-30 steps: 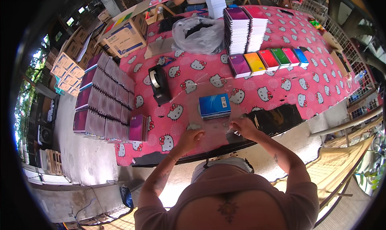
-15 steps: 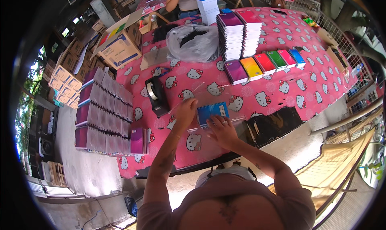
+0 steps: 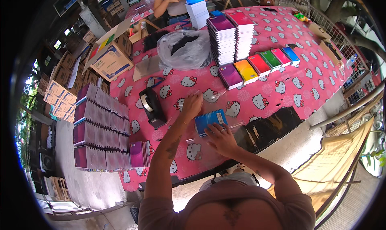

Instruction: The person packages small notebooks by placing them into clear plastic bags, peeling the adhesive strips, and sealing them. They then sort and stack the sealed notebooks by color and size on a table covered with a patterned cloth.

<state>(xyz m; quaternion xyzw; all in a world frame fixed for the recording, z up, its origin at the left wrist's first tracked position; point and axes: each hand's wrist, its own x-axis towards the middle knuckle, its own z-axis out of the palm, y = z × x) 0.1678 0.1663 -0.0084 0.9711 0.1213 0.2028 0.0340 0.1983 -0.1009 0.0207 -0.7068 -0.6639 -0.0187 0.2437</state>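
Head view: pink worktop [image 3: 305,85] with notebook stacks lining its left edge.
Blue spiral notebook [image 3: 210,120] lies near the front edge, pinned under the spread right hand [image 3: 220,137]; left hand [image 3: 192,105] pinches clear wrap [image 3: 209,94] beside it.

The left hand [image 3: 192,106] now reaches further up the table, beyond the blue notebook [image 3: 210,122], where half a second ago it sat at the notebook's left edge. The right hand [image 3: 220,137] (earlier down at the table's near edge) now rests flat on the notebook's lower side.
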